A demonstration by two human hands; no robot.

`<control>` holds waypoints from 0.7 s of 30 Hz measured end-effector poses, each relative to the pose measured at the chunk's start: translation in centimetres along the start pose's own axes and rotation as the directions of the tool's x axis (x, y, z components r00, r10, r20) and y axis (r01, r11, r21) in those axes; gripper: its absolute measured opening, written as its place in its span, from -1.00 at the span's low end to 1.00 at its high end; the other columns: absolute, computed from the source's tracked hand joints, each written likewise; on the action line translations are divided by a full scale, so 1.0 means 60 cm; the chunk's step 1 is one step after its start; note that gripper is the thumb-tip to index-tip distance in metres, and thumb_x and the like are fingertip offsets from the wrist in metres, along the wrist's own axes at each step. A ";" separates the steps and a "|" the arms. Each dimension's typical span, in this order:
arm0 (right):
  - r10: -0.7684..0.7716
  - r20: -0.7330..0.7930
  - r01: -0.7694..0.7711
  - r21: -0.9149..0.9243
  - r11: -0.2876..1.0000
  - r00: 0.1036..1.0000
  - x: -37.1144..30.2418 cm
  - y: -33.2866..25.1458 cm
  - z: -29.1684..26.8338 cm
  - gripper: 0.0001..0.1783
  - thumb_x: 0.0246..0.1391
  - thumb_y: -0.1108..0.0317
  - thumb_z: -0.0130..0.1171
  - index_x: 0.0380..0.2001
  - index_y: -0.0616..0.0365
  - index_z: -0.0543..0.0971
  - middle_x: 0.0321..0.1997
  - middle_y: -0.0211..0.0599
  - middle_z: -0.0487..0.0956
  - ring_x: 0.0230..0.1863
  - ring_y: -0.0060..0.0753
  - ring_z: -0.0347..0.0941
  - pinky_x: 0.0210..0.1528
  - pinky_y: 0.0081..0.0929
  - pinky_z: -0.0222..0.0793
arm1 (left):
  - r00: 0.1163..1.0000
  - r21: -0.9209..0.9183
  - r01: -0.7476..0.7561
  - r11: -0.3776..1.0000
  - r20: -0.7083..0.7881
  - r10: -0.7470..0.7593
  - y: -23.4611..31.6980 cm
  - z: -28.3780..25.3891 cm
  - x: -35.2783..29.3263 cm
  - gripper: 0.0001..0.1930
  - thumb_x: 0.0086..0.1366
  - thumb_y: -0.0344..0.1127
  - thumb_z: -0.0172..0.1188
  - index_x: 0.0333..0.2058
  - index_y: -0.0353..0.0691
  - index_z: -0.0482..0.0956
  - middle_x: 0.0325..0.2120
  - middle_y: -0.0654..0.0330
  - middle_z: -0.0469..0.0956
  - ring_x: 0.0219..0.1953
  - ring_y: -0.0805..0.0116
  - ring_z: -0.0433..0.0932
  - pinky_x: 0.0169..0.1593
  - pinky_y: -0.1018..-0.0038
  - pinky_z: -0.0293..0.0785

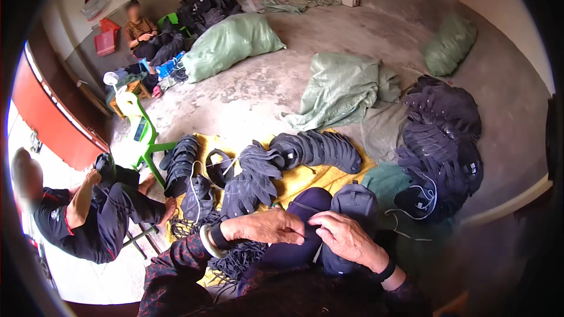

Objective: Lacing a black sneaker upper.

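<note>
My left hand (273, 227) is closed in a pinch above my dark-clad thigh; whatever its fingertips hold, if anything, is too small to make out. Close beside it, my right hand (348, 236) has its thumb and forefinger drawn together, and I cannot make out anything in them. Under the right hand a black padded fabric bag (355, 201) lies over my lap, its lower part half hidden by the hand. A thick heap of black straps or cords (238, 263) lies below my left wrist.
Overlapping black fabric pieces (317, 151) lie on a yellow cloth (332, 180). More black pieces are piled on the right (443, 123). Green sacks (235, 44) rest on the floor. A co-worker (88, 211) sits left by a green chair (141, 129); another person (141, 32) sits far back.
</note>
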State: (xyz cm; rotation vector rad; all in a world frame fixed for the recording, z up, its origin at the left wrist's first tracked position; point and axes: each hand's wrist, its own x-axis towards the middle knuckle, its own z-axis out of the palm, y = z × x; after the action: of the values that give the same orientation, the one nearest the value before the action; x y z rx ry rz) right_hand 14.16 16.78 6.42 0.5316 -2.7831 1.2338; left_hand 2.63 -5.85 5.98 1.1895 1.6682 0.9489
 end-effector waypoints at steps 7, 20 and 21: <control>0.076 0.416 -0.261 0.407 0.875 0.906 0.043 0.024 0.012 -0.48 0.21 0.53 0.08 0.25 0.30 0.33 -0.04 -0.12 0.58 -0.14 -0.39 0.58 -0.04 -0.38 0.53 | 0.995 -0.064 -0.099 0.993 0.001 0.100 0.023 0.010 -0.001 -0.77 0.41 -0.18 0.25 -0.17 -0.24 0.61 -0.40 0.25 0.56 -0.35 0.45 0.49 -0.26 0.43 0.43; 0.006 0.289 -0.043 0.121 0.992 0.957 0.030 0.023 -0.032 -0.78 0.25 0.29 0.15 -0.24 0.26 0.59 -0.27 -0.13 0.57 -0.17 -0.06 0.53 -0.08 -0.28 0.45 | 0.993 0.085 -0.115 0.990 0.001 0.116 0.002 0.029 -0.031 -0.77 0.43 -0.24 0.20 -0.23 -0.33 0.54 -0.21 0.15 0.55 -0.21 0.26 0.55 -0.14 0.36 0.49; -0.003 0.253 -0.023 0.102 0.994 0.967 0.023 0.030 -0.040 -0.77 0.25 0.27 0.15 -0.25 0.26 0.59 -0.29 -0.12 0.56 -0.19 -0.06 0.53 -0.09 -0.25 0.45 | 0.991 0.132 -0.126 0.983 -0.023 0.131 -0.003 0.029 -0.034 -0.77 0.43 -0.25 0.20 -0.22 -0.34 0.55 -0.15 0.13 0.57 -0.15 0.20 0.58 -0.10 0.35 0.51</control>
State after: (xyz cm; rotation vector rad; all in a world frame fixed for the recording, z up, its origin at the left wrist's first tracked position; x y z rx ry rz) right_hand 12.05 19.24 7.01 0.7326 -2.9399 1.4132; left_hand 4.57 -7.68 5.61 1.3903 1.7173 0.9535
